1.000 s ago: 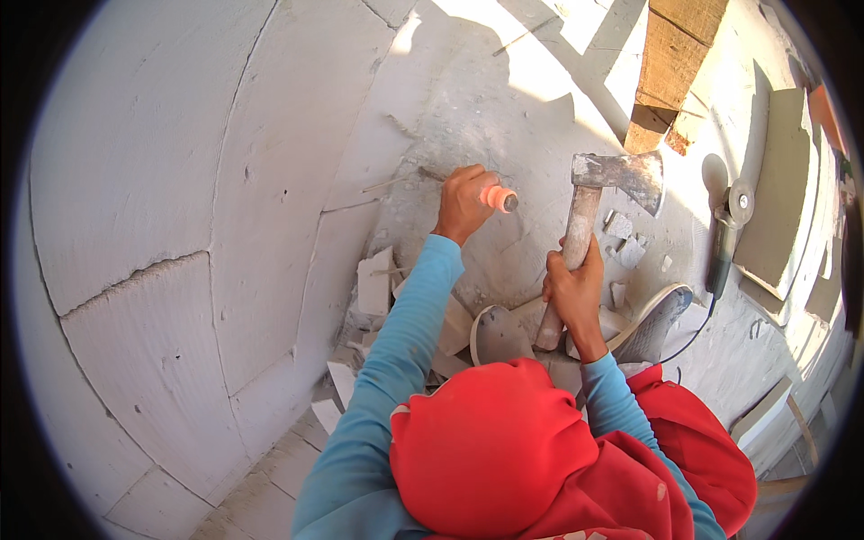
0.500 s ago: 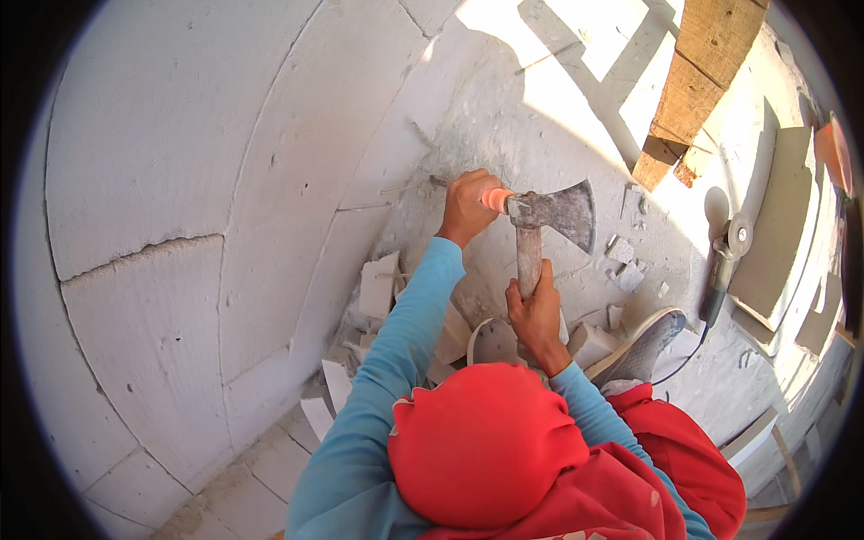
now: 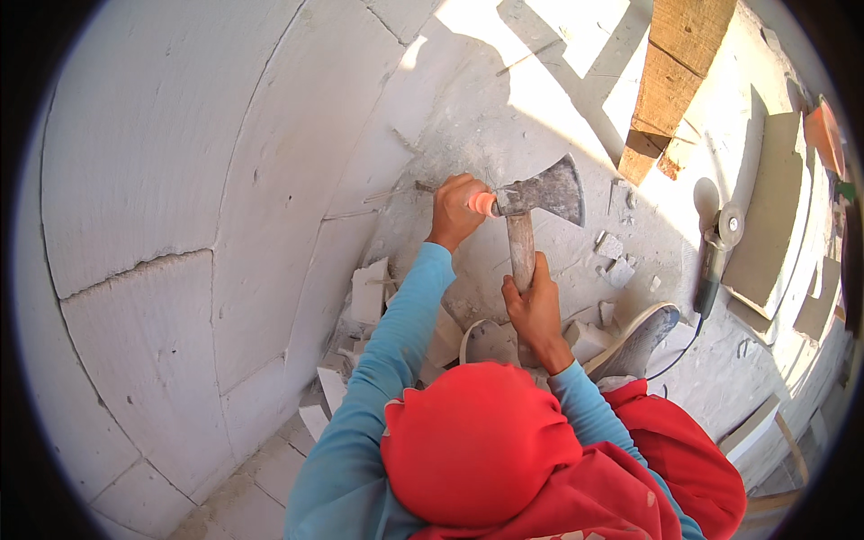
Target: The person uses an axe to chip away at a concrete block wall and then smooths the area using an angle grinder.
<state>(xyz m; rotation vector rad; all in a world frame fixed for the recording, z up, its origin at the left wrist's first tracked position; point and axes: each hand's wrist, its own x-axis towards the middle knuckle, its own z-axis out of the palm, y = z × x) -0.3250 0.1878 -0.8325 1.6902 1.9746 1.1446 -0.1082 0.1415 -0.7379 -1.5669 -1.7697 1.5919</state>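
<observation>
I see the left hand [image 3: 453, 214] clenched around an orange-gripped chisel [image 3: 481, 203], low beside the pale block wall [image 3: 144, 135]; the right hand [image 3: 537, 312] grasps a hatchet [image 3: 551, 192] by its wooden handle, its poll at the chisel's end. Below me spreads a dusty, partly sunlit floor [image 3: 481, 117]. Broken block pieces [image 3: 589, 342] crowd the shoes [image 3: 637, 342]; an angle grinder [image 3: 715, 261] lies to the right, near a wooden plank [image 3: 673, 85].

A corded grinder [image 3: 714, 263] beside a long grey block [image 3: 765, 211]; a wooden plank [image 3: 677, 67]; an orange container [image 3: 823, 137] farther right
</observation>
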